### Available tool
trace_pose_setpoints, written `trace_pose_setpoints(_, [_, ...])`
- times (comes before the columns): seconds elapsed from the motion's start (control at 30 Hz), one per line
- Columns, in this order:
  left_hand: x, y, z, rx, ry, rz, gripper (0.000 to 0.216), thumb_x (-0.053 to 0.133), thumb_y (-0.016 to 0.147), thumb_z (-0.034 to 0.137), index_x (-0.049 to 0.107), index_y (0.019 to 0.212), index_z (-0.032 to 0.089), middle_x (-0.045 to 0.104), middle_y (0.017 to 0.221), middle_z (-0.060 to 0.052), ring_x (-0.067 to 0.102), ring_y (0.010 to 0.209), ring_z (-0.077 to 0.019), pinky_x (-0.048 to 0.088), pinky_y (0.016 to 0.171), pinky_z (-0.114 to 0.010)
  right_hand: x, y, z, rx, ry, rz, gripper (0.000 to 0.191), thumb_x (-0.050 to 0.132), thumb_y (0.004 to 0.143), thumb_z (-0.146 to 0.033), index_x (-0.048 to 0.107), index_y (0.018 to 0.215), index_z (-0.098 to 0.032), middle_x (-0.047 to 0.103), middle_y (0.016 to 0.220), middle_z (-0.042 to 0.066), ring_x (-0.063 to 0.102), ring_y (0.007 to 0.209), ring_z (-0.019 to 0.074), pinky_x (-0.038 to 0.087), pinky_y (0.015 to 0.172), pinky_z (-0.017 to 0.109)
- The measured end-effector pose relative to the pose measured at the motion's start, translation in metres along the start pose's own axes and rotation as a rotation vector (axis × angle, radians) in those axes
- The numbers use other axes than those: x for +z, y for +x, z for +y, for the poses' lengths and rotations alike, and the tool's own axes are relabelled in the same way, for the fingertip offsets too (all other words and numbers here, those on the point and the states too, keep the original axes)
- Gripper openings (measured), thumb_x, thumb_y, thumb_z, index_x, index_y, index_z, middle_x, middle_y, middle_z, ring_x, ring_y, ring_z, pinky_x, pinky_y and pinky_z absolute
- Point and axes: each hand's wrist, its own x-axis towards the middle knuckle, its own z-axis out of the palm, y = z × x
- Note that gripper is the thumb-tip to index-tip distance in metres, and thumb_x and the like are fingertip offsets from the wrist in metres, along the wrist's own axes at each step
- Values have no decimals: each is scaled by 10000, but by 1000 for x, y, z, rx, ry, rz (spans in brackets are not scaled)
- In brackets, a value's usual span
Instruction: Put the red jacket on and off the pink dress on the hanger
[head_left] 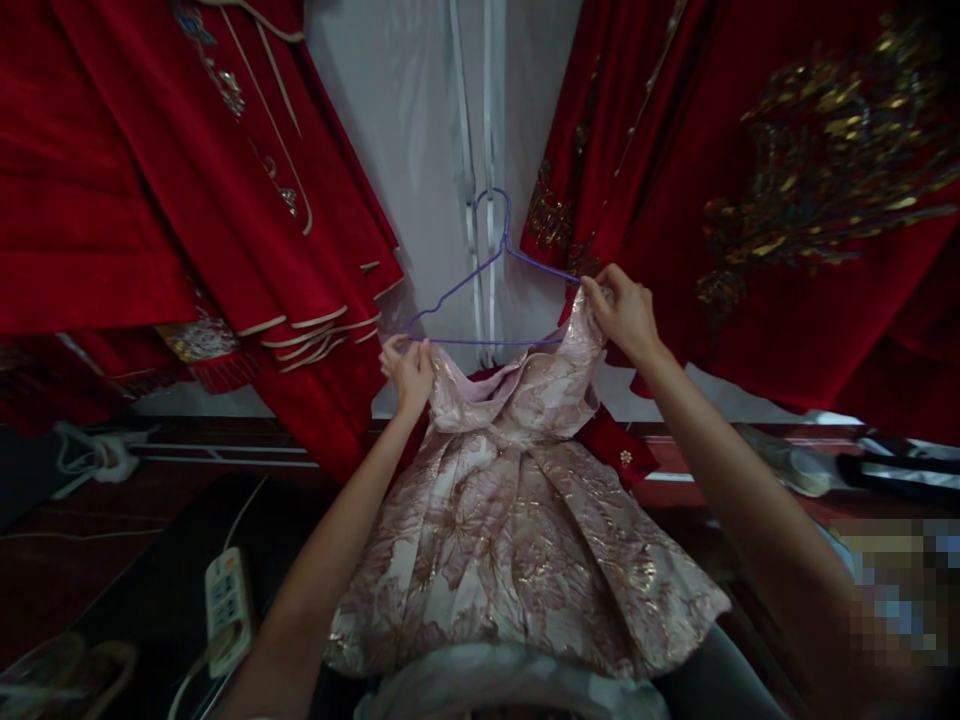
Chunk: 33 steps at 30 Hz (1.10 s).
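Note:
A pink dress (517, 500) with a shiny floral pattern and a pleated skirt hangs spread out in front of me. My left hand (409, 372) pinches its left shoulder strap at the left end of a purple hanger (504, 250). At the other end, my right hand (624, 310) grips the right strap close to the hanger's arm. The hanger's bottom bar runs across just above the neckline, and its hook points up before a pale wall. Fingers cover both hanger tips.
Red embroidered garments (135, 180) hang on the left, and more red garments (667, 200) with gold sequins on the right. A white power strip (227, 610) with a plugged-in cord lies on a dark surface at lower left. Thin white poles (491, 130) stand behind the hanger.

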Motion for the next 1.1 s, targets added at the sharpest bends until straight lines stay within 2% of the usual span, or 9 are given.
trace_pose_setpoints(0.1, [-3, 14, -44, -258, 8, 88, 349, 392, 911, 424, 659, 870, 202, 505, 1118, -123, 457, 1114, -266, 363, 972, -430, -2, 0, 1, -3, 25, -23, 323, 440, 881, -526, 586, 850, -240, 652, 786, 44, 617, 722, 208, 429, 705, 311])
trace_pose_setpoints(0.27, [-12, 32, -74, -175, -21, -17, 305, 427, 896, 413, 661, 890, 217, 552, 1066, -77, 482, 1086, -228, 347, 1005, -407, -2, 0, 3, 12, 40, -40, 300, 422, 897, -493, 590, 868, -247, 646, 790, 47, 614, 757, 212, 429, 730, 323])
trace_pose_setpoints(0.47, [-18, 48, -62, -87, -42, 21, 322, 418, 902, 405, 668, 897, 203, 592, 1057, -73, 501, 1049, -207, 354, 989, -372, 0, 1, 5, -1, 47, -27, 292, 443, 885, -502, 585, 865, -247, 640, 818, 54, 604, 794, 225, 419, 799, 356])
trace_pose_setpoints(0.6, [-15, 69, -21, 92, -146, 22, 369, 401, 904, 421, 673, 868, 174, 651, 933, -66, 561, 922, -179, 393, 908, -316, 1, -2, 5, -14, 96, -37, 326, 447, 873, -538, 572, 827, -241, 617, 751, 46, 583, 712, 199, 421, 710, 320])
trace_pose_setpoints(0.73, [-12, 91, 30, 264, -257, -205, 434, 420, 873, 501, 684, 831, 158, 670, 811, -38, 587, 791, -163, 421, 743, -257, 5, -1, 12, -22, 164, -20, 380, 427, 866, -576, 553, 789, -225, 574, 688, 35, 533, 634, 170, 403, 625, 298])
trace_pose_setpoints(0.83, [-16, 104, 35, 226, -334, -415, 506, 446, 822, 590, 681, 790, 142, 653, 711, -27, 589, 722, -158, 423, 659, -236, 9, 4, 21, -13, 202, -29, 399, 439, 848, -597, 535, 752, -222, 542, 661, 22, 498, 613, 160, 393, 603, 292])
trace_pose_setpoints(0.93, [-18, 104, 4, -14, -451, -504, 603, 329, 839, 647, 667, 841, 147, 649, 692, -49, 598, 679, -155, 454, 642, -251, 15, 8, 27, 0, 241, -61, 399, 444, 844, -595, 518, 730, -219, 533, 671, 19, 483, 621, 156, 386, 600, 288])
trace_pose_setpoints(1.0, [-15, 89, -26, -200, -433, -519, 619, 274, 851, 638, 649, 894, 147, 656, 710, -75, 610, 656, -166, 476, 638, -283, 17, 9, 28, 7, 254, -74, 392, 441, 848, -587, 514, 734, -219, 529, 678, 19, 481, 627, 157, 385, 605, 289])
trace_pose_setpoints(1.1, [-10, 50, -72, -282, -65, -838, 485, 509, 755, 562, 642, 903, 120, 681, 843, -118, 639, 793, -221, 487, 724, -324, 17, 7, 27, 11, 256, -80, 392, 428, 853, -585, 513, 742, -219, 524, 683, 20, 488, 646, 163, 394, 626, 292])
